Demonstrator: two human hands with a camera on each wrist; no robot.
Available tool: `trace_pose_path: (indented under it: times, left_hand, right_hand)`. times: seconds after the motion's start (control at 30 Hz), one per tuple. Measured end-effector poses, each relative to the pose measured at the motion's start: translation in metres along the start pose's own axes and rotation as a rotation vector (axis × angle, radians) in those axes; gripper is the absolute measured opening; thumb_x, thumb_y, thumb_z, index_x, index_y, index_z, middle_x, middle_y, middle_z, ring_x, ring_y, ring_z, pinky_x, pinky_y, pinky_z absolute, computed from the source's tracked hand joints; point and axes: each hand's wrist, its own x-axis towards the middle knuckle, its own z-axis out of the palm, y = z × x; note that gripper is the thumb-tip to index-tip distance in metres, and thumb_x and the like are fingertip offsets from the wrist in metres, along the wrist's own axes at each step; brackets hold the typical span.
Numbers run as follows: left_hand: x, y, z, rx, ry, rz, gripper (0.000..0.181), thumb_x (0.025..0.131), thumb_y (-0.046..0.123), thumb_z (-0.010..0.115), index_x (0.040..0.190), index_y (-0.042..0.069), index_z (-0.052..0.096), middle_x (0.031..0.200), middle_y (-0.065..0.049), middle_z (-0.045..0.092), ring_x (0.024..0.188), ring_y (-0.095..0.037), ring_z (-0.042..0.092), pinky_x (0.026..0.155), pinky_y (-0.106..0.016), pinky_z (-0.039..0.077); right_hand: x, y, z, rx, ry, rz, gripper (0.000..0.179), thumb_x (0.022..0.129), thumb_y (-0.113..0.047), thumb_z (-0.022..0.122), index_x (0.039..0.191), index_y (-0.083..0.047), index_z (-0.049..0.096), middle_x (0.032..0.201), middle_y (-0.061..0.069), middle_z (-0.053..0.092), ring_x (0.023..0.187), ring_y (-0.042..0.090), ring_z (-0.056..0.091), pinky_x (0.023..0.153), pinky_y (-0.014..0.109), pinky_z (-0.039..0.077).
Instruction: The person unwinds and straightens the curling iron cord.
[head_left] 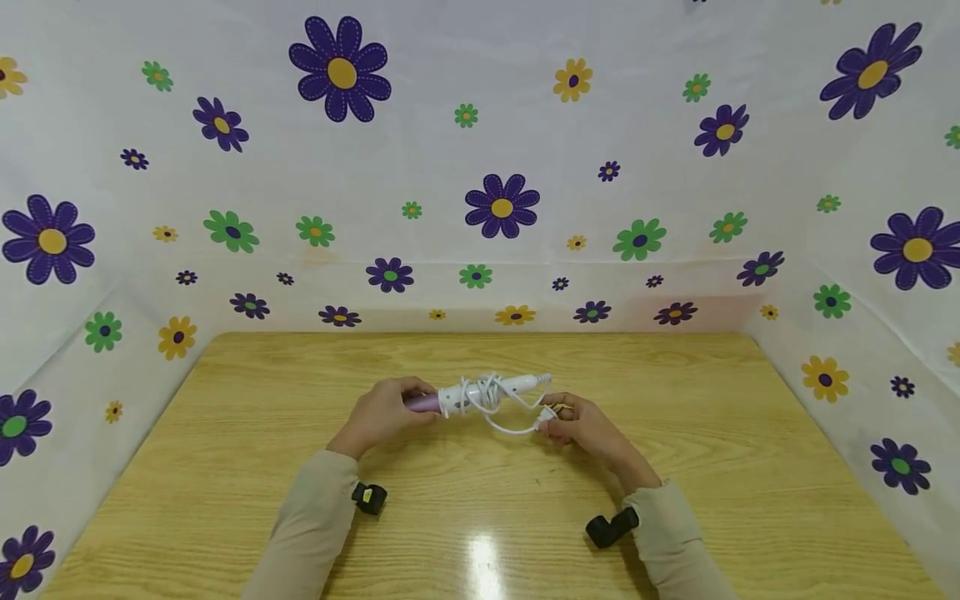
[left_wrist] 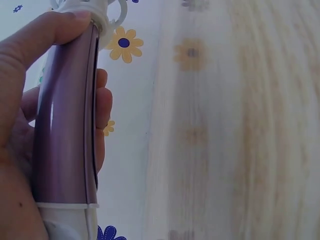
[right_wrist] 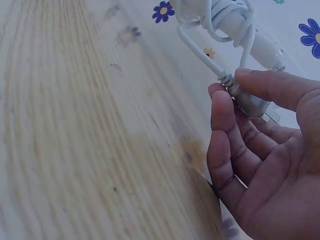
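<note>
A curling iron with a purple barrel and a white handle is held above the table, tilted slightly up to the right. My left hand grips it by the barrel, thumb along the near side and fingers curled behind. The white power cord is wound in loops around the handle. Between thumb and fingers, my right hand pinches the two-prong plug at the cord's end. A short slack stretch of cord hangs between plug and handle.
The wood-grain table spreads under both hands. White flower-printed sheeting walls off its back and both sides. Black wrist cameras are strapped over the beige sleeves.
</note>
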Motion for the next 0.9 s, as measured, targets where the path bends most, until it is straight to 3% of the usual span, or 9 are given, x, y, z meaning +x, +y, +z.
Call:
trace_pose_path:
  times: [0.23, 0.5, 0.77, 0.9]
  left_hand:
    - [0.0, -0.002, -0.002, -0.026, -0.025, 0.0, 0.033, 0.078, 0.033, 0.079, 0.108, 0.021, 0.071, 0.102, 0.0, 0.069, 0.085, -0.014, 0.06, 0.075, -0.033, 0.048]
    - [-0.001, -0.003, -0.001, -0.066, -0.053, 0.029, 0.032, 0.078, 0.03, 0.079, 0.107, 0.019, 0.071, 0.101, -0.001, 0.069, 0.084, -0.014, 0.059, 0.075, -0.032, 0.048]
    - [-0.001, -0.005, -0.003, -0.047, -0.062, 0.043, 0.032, 0.078, 0.032, 0.08, 0.106, 0.019, 0.071, 0.098, 0.0, 0.069, 0.082, -0.013, 0.059, 0.075, -0.032, 0.048]
    - [-0.002, -0.006, -0.003, -0.036, -0.062, 0.031, 0.032, 0.077, 0.032, 0.081, 0.105, 0.02, 0.071, 0.095, 0.001, 0.068, 0.081, -0.013, 0.059, 0.075, -0.032, 0.047]
  right_hand:
    - [0.0, 0.0, -0.004, -0.061, 0.023, -0.004, 0.046, 0.091, -0.015, 0.065, 0.128, 0.009, 0.05, 0.087, 0.005, 0.068, 0.072, 0.011, 0.062, 0.07, 0.026, 0.054]
    - [0.004, 0.002, -0.013, -0.047, 0.07, 0.003, 0.044, 0.092, -0.011, 0.062, 0.127, 0.011, 0.047, 0.081, 0.001, 0.067, 0.068, 0.01, 0.062, 0.066, 0.025, 0.053]
    - [0.011, -0.01, -0.031, -0.012, 0.23, -0.015, 0.043, 0.096, -0.011, 0.058, 0.133, 0.008, 0.046, 0.09, 0.0, 0.069, 0.076, 0.01, 0.063, 0.071, 0.025, 0.054]
    - [0.009, -0.019, -0.036, -0.004, 0.245, -0.048, 0.047, 0.097, -0.013, 0.056, 0.136, 0.008, 0.042, 0.093, -0.004, 0.069, 0.079, 0.009, 0.063, 0.077, 0.028, 0.053]
